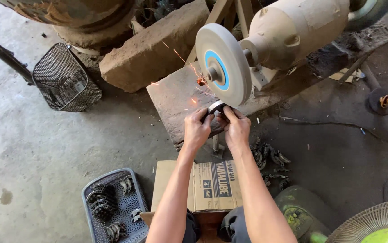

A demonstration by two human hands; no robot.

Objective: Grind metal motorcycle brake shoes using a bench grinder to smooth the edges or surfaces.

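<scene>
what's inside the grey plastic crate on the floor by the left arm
The grey crate holds curved dark metal parts in a few clusters. Its perforated bottom shows between them; its lower edge is out of frame.

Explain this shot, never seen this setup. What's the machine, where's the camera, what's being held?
One picture, taken by a camera on the person's head, looking down along both forearms. The machine is a bench grinder: a motor body with a round grey grinding wheel on its shaft. The left hand and right hand together press a small curved metal part against the wheel's lower edge; sparks fly to the left. On the concrete floor lie a grey plastic tray of similar metal parts, a cardboard box, a loose pile of parts and a wire basket.
</scene>
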